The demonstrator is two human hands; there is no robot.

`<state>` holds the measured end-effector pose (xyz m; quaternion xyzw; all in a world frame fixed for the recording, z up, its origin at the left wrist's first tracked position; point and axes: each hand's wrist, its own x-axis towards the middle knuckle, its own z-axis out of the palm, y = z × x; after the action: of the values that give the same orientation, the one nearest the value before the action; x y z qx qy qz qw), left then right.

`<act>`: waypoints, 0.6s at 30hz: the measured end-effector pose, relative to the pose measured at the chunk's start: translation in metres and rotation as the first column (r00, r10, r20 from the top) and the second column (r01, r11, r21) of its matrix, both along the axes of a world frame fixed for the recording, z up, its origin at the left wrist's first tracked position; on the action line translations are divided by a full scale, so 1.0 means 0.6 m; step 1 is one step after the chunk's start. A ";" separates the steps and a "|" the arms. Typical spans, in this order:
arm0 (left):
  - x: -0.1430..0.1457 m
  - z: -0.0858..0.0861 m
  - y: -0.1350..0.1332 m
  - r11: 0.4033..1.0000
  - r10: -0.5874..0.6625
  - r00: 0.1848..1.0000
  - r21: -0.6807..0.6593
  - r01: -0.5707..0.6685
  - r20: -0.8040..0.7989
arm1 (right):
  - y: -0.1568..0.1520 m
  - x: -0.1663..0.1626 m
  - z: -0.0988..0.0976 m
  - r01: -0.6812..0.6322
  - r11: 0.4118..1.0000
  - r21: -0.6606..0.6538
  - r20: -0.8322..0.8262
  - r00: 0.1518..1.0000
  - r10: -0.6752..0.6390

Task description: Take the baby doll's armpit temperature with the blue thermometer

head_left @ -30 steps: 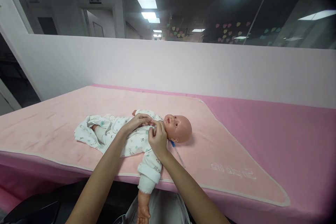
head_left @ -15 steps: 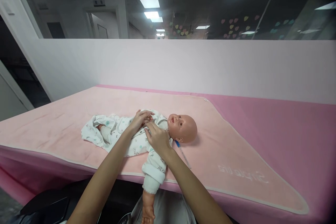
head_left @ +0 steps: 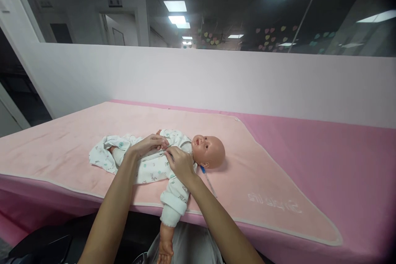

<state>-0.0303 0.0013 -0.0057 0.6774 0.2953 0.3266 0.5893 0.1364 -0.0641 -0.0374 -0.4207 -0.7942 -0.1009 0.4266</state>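
A baby doll (head_left: 213, 151) lies on its back, head to the right, in a white printed baby outfit (head_left: 154, 172). One arm in a rolled white cuff hangs over the table's near edge. My left hand (head_left: 151, 144) rests over the belly, its fingers bent onto the front edge of the clothing. Close to it, my right hand (head_left: 181, 164) lies on the chest with curled fingers closed on the garment's front opening. The fingertips of both hands are partly hidden. Beside the doll's neck is a thin clear stick with a blue end (head_left: 203, 170).
A peach mat (head_left: 262, 185) with a pale edge covers much of the pink-covered table (head_left: 328, 161). Behind stands a white wall (head_left: 216, 78) under a dark window. A black chair or bag (head_left: 49, 239) is at the lower left, near my lap.
My left hand has slid left, down the doll's front, away from the chest. My right hand stays at the chest. The view has shifted slightly.
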 end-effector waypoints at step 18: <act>-0.015 -0.005 -0.019 0.979 -0.125 0.991 0.157 0.132 -0.052 | 0.004 -0.003 -0.006 0.060 0.997 0.046 0.023 0.998 -0.061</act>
<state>-0.0393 -0.0103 -0.0086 0.7468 0.2360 0.2964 0.5466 0.1344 -0.0618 -0.0412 -0.4335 -0.7838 -0.1366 0.4231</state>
